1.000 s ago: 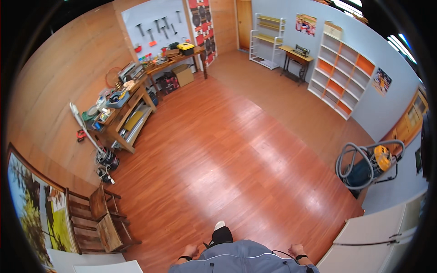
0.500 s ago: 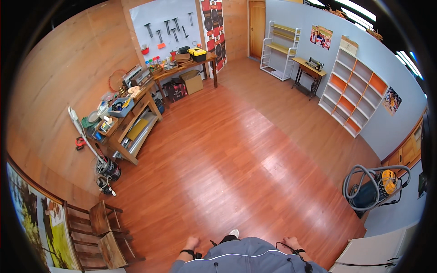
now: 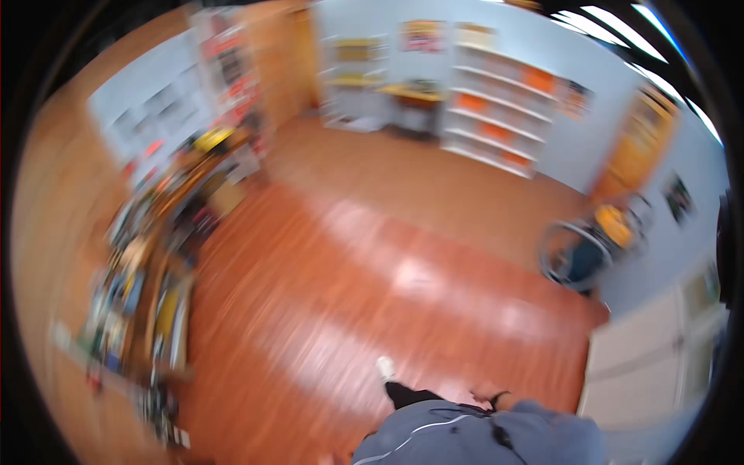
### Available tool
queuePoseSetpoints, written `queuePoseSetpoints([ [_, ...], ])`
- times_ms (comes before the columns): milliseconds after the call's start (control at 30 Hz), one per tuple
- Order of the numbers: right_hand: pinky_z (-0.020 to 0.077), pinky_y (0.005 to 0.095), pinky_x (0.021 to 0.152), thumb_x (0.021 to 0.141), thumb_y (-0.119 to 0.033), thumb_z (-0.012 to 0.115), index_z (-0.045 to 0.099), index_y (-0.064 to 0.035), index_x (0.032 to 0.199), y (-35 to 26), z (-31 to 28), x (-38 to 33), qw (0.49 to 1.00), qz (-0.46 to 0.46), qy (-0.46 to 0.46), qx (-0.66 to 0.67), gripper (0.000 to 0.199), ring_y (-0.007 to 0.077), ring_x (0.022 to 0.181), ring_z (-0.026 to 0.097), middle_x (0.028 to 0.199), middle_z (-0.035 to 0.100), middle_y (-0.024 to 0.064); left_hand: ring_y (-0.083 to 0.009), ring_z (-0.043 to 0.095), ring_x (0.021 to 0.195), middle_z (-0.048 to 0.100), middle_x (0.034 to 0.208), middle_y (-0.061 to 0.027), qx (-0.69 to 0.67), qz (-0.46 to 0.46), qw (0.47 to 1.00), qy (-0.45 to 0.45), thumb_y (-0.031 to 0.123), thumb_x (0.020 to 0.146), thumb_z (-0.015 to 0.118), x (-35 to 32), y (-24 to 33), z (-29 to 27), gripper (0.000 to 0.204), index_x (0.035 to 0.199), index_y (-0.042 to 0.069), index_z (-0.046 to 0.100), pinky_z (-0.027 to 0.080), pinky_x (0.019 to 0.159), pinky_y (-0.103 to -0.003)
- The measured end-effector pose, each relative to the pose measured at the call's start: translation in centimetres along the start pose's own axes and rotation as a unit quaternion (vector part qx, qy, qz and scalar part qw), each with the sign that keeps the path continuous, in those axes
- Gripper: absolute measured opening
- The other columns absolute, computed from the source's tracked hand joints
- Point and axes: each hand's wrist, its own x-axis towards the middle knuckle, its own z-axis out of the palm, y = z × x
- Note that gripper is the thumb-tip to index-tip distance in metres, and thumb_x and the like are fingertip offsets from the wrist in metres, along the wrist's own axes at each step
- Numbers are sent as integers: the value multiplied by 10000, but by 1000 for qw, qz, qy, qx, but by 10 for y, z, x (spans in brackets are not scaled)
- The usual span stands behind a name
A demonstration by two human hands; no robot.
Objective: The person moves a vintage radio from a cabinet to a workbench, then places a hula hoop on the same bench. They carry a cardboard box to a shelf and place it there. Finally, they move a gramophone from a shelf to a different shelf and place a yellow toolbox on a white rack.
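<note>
My right hand (image 3: 483,397) hangs in front of my body at the lower edge, above the reddish wood floor (image 3: 372,310). A dark band circles its wrist, and the fingers, though blurred, look stretched out with nothing in them. Of my left hand (image 3: 333,459) only a smeared sliver shows at the bottom edge; its fingers are hidden. My grey jacket (image 3: 434,442) fills the bottom middle, and one foot in a white shoe (image 3: 385,368) is stepped forward. Neither hand touches any object.
A cluttered workbench (image 3: 159,287) runs along the left wall. Far off are a sewing machine table (image 3: 411,94) and a white shelf unit with orange panels (image 3: 500,108). At right stand a yellow vacuum cleaner with a grey hose (image 3: 612,225) and a pale cabinet (image 3: 632,372).
My view has swung to the right, so the room's furnishings sit further left and blur. One foot has come forward; the wooden chairs have left the view, and my left hand has nearly left it.
</note>
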Motion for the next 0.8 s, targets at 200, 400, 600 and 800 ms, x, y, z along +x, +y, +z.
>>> queuePoseSetpoints([
  [200,513,491,968,917,-277,562,760,-36,1093,-92,-54,103,985,21,172,-18,359,383,1106,674,1196,696,233,-218,636,636,660,702,-86,-165,-182,956,-159,305,925,617,261,91,-129,311,701,95,665,530,573,-364],
  [400,559,512,833,877,-213,553,783,-13,968,-193,-113,148,956,53,198,211,318,391,957,718,1007,726,262,-219,639,642,664,711,-88,-130,-69,971,-189,301,927,613,445,196,-233,305,712,91,668,533,578,-365],
  [600,552,490,869,899,-253,558,781,-13,973,-199,-86,158,944,103,239,202,335,384,1000,707,1045,723,259,-220,642,647,668,720,-91,-89,29,959,-267,297,929,610,538,269,-264,300,724,87,671,535,584,-367],
  [800,517,491,941,900,-245,504,772,-18,1034,-198,-49,104,903,249,218,274,376,391,1117,666,1164,694,260,-221,644,652,672,729,-93,-19,77,929,-362,293,932,606,576,280,-272,295,736,83,673,538,589,-368],
])
